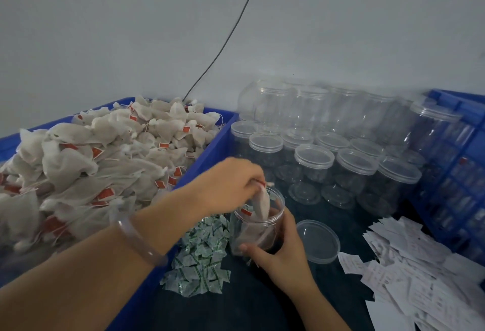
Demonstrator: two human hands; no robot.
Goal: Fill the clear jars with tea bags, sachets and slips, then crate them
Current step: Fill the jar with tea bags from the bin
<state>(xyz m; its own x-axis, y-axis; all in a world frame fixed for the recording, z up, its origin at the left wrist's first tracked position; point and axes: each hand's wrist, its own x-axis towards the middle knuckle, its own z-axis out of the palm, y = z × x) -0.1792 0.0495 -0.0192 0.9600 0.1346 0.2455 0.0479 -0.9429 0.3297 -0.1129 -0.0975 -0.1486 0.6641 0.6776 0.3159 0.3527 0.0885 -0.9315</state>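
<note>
An open clear jar (258,228) stands on the dark table, a few tea bags inside. My right hand (278,250) grips it from the near right side. My left hand (228,186) is over its mouth and pinches a tea bag (262,203) that hangs half inside the jar. The jar's clear lid (319,241) lies flat just to the right. A heap of tea bags (99,162) with red tags fills the blue bin (210,157) on the left. Green-and-white sachets (202,254) lie in a pile beside the jar. White paper slips (420,270) are spread at the right.
Several empty lidded clear jars (341,147) stand stacked behind, up against the grey wall. A blue crate (462,168) stands on the far right. A dark cable (231,34) runs down the wall behind the bin.
</note>
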